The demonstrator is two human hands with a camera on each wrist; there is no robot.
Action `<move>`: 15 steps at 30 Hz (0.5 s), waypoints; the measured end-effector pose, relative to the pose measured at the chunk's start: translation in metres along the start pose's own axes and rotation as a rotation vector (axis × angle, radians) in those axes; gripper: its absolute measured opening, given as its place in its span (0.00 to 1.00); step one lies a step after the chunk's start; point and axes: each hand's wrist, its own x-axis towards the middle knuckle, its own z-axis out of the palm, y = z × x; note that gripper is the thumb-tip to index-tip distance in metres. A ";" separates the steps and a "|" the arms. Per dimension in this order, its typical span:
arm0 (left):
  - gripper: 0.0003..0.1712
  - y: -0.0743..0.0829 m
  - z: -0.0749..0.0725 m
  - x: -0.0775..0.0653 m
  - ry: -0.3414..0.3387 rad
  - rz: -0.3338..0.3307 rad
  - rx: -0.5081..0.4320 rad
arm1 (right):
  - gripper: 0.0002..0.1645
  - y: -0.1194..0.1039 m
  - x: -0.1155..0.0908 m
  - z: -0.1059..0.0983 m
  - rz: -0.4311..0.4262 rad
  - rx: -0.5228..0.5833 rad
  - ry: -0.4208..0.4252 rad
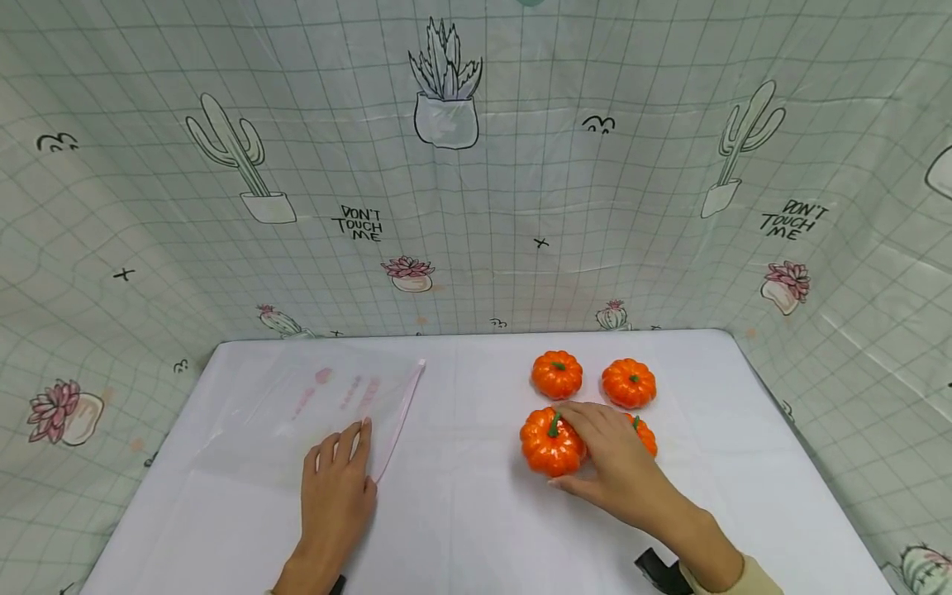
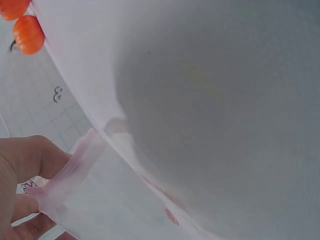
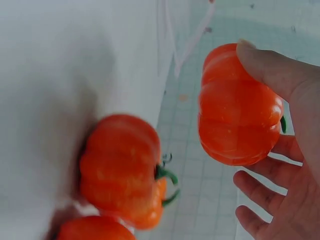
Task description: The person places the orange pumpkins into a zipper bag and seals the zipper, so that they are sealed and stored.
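Observation:
An orange pumpkin (image 1: 552, 441) with a green stem is held in my right hand (image 1: 621, 467). The thumb and fingers grip its sides, and the right wrist view has this pumpkin (image 3: 240, 107) raised off the table. On the left lies a clear plastic bag (image 1: 260, 430) with red print and a pink strip along its opening. My left hand (image 1: 338, 487) is over its near corner, fingers laid across the film. In the left wrist view the pink strip (image 2: 82, 157) rises to the left hand (image 2: 22, 175), which pinches that edge; the fingertips are partly hidden behind it.
Two orange pumpkins, one left (image 1: 557, 375) and one right (image 1: 629, 383), sit at the back of the white table (image 1: 461, 512). A third pumpkin (image 1: 644, 434) is partly hidden behind my right hand. A curtain (image 1: 491, 190) with cactus drawings stands behind the table.

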 end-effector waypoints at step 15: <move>0.46 0.002 0.000 0.001 0.069 0.051 0.043 | 0.52 -0.046 0.033 0.057 -0.023 0.131 -0.129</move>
